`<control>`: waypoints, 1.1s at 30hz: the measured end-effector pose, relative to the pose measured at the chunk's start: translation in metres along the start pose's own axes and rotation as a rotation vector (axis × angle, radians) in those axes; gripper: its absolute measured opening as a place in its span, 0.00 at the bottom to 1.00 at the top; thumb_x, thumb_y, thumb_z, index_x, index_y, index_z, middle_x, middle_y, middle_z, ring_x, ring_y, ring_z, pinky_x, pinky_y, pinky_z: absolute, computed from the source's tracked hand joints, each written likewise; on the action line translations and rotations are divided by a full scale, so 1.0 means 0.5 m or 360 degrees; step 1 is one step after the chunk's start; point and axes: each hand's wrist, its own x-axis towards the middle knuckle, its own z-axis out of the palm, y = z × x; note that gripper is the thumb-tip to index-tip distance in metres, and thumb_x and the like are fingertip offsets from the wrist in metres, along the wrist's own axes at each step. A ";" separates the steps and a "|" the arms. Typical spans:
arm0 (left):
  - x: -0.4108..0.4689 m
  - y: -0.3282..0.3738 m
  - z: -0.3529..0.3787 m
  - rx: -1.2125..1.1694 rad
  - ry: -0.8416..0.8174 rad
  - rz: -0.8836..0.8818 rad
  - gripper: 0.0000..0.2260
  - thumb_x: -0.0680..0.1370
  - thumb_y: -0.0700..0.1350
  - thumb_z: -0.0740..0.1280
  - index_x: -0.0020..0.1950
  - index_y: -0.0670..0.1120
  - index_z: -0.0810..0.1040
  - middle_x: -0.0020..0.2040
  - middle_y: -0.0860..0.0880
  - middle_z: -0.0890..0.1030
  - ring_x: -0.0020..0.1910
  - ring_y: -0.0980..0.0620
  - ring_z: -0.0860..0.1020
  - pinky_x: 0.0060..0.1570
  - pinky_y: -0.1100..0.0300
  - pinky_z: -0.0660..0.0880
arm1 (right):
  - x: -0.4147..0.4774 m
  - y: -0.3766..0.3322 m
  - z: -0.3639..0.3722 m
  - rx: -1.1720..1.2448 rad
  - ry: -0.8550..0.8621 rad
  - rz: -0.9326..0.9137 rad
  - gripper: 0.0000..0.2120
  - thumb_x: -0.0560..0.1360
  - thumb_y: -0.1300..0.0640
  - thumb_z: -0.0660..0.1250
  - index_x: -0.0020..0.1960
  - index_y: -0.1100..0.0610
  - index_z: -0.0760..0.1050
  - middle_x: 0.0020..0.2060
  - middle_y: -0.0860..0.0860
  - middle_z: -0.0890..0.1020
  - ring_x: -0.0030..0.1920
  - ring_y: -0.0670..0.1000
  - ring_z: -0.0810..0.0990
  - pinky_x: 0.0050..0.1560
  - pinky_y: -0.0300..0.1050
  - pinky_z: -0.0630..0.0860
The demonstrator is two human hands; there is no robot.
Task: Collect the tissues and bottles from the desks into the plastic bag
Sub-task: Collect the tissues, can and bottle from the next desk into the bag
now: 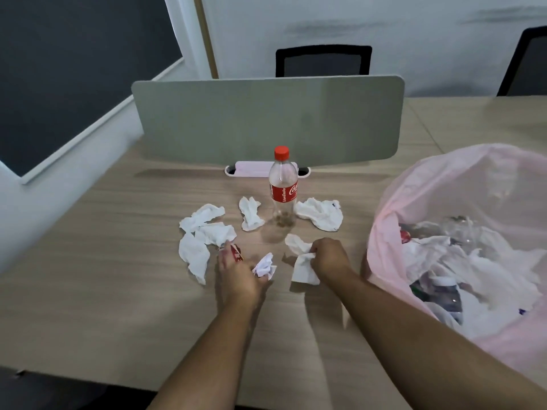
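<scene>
The bottle point(283, 187) stands upright on the surface point(118, 291), capped, just in front of the divider panel point(266, 119). Crumpled tissues point(204, 229) lie left, right and in front of the bottle. Left hand point(236, 276): fingers clenched on a balled tissue point(264, 265), apparently also pinching a small red item. Right hand point(330, 258): fingers grasping a white tissue point(303, 269). The plastic bag point(444, 184), right of the bottle, lies open, containing tissues and bottles.

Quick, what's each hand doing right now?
Left hand: closed on a crumpled tissue.
Right hand: closed on a white tissue, on the desk.
</scene>
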 end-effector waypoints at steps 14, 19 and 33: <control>-0.017 0.135 -0.319 -0.0504 0.0234 0.0117 0.04 0.67 0.44 0.74 0.36 0.48 0.80 0.77 0.40 0.54 0.69 0.47 0.68 0.54 0.63 0.69 | -0.138 -0.146 -0.199 0.0193 0.0363 -0.0563 0.11 0.71 0.67 0.62 0.48 0.62 0.81 0.46 0.59 0.82 0.48 0.58 0.79 0.39 0.41 0.65; -0.055 0.302 -0.452 -0.0630 0.0297 0.0540 0.06 0.69 0.46 0.75 0.41 0.45 0.82 0.79 0.48 0.49 0.76 0.51 0.56 0.55 0.67 0.57 | -0.186 -0.146 -0.395 0.0449 0.1010 -0.0692 0.09 0.71 0.65 0.65 0.48 0.60 0.82 0.43 0.55 0.78 0.44 0.54 0.76 0.36 0.36 0.58; -0.191 0.580 -0.269 -0.0506 -0.0154 0.1121 0.07 0.66 0.48 0.77 0.41 0.50 0.82 0.79 0.53 0.46 0.69 0.48 0.68 0.59 0.62 0.67 | -0.232 0.257 -0.466 -0.0531 0.0910 -0.0036 0.40 0.68 0.43 0.72 0.74 0.43 0.55 0.77 0.55 0.49 0.77 0.60 0.49 0.74 0.54 0.54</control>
